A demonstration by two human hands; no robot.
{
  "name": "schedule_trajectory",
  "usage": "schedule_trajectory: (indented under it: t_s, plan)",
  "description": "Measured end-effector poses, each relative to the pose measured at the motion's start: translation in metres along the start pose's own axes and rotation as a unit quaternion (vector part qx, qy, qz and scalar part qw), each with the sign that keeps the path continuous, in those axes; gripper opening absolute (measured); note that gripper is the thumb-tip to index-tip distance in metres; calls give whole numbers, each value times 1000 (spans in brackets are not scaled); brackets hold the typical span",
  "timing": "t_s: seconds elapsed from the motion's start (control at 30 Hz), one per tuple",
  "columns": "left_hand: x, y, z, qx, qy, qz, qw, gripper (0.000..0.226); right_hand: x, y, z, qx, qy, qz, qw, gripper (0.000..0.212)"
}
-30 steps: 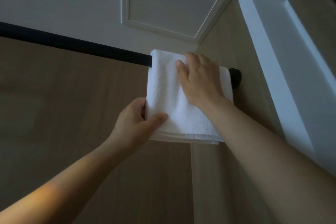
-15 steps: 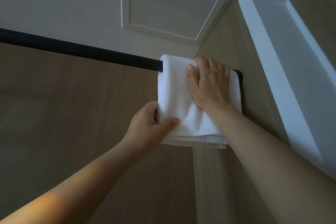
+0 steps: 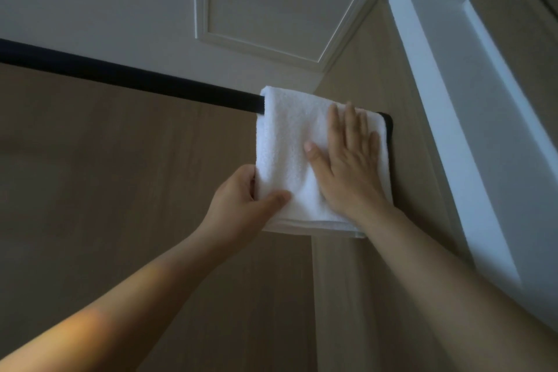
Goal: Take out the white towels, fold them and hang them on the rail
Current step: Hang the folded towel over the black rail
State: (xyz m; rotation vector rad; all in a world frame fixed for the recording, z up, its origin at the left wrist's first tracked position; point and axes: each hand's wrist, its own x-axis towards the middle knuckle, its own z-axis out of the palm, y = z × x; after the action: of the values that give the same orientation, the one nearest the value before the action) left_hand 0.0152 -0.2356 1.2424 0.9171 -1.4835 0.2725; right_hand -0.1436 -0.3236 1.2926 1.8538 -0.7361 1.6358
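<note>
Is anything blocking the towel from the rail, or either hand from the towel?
Nothing visible. The white towel hangs over the black rail; the left hand pinches its left edge, the right hand lies flat on it.

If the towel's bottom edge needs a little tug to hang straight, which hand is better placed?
Probably the left hand: it pinches the white towel at its lower left edge, thumb in front. The right hand lies flat on the towel's front, fingers straight, gripping nothing.
</note>
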Motion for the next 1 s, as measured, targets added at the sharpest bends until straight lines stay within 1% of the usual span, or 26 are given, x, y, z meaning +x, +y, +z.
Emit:
schedule_trajectory:
  t_s: [0.07, 0.13, 0.23, 0.3, 0.33, 0.4, 0.43, 0.5, 0.53, 0.63, 0.77, 0.87, 1.0]
  plan:
    - [-2, 0, 0, -2, -4, -3, 1000, 24, -25, 0, 9, 14, -13, -21, 1000, 69]
    - [-6, -1, 0, -2, -10, -5, 1000, 31, -52, 1, 18, 31, -34, -31, 998, 62]
    - [-12, -7, 0, -35, -20, -18, 999, 44, -86, 3, 25, 59, -59, -28, 996, 55]
    - [-17, -15, 0, -48, -25, -30, 998, 47, -102, 2, 22, 53, -71, -25, 996, 56]
    - [-21, -19, -1, -45, -27, -35, 998, 44, -108, 0, 19, 49, -79, -20, 995, 59]
    - [-30, -30, -3, -23, -25, -36, 999, 31, -122, -6, 11, 40, -87, -10, 995, 66]
    - [-36, -35, -4, -9, -27, -35, 999, 25, -132, -10, 7, 34, -85, -8, 996, 63]
    - [-55, -46, -8, 30, -42, -38, 998, 25, -155, -16, 2, 32, -86, -9, 996, 53]
    - [-67, -53, -10, 61, -57, -36, 996, 23, -169, -20, 2, 44, -102, 1, 994, 49]
    - [-119, -77, -16, 149, -131, -23, 980, 16, -220, -31, 4, 74, -205, 38, 975, 42]
    - [-208, -112, -22, 226, -208, -52, 950, 27, -288, -48, 18, 93, -329, 76, 937, 36]
    - [-278, -135, -25, 261, -263, -96, 924, 32, -342, -64, 29, 103, -410, 90, 902, 27]
    - [-367, -153, -28, 269, -319, -172, 892, 36, -417, -82, 40, 113, -508, 86, 850, 27]
